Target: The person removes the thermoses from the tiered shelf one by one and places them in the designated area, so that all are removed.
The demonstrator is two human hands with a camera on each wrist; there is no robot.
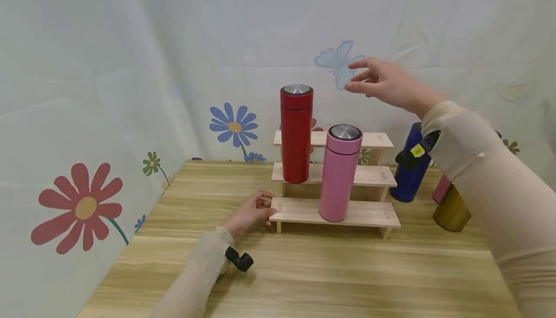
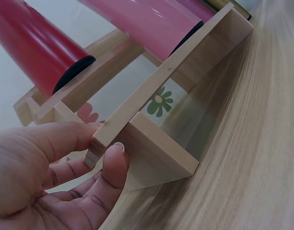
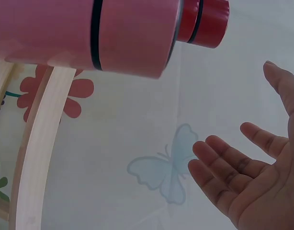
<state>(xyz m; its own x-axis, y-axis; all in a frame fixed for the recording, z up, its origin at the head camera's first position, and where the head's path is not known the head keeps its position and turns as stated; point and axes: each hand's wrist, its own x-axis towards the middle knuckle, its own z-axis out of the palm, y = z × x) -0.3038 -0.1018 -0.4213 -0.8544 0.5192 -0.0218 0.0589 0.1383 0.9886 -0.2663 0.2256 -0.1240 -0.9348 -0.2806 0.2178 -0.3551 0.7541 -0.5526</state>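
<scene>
A three-step wooden shelf (image 1: 291,210) stands on the table. My left hand (image 1: 252,214) pinches the left end of its lowest step; the left wrist view shows thumb and fingers on either side of the board (image 2: 137,103). Upright on the middle step, toward the left, is a red thermos (image 1: 296,139) with a silver lid. A pink thermos (image 1: 340,178) stands upright on the lowest step, right of centre. Raised in the air above the shelf's right side, my right hand (image 1: 386,84) holds nothing, its fingers spread and slightly bent in the right wrist view.
Right of the shelf, partly behind my right arm, stand a blue thermos (image 1: 406,178), a gold one (image 1: 452,209) and another pink one (image 1: 441,188). A pale curtain (image 1: 195,43) with printed flowers and a butterfly hangs behind the wooden table (image 1: 304,274).
</scene>
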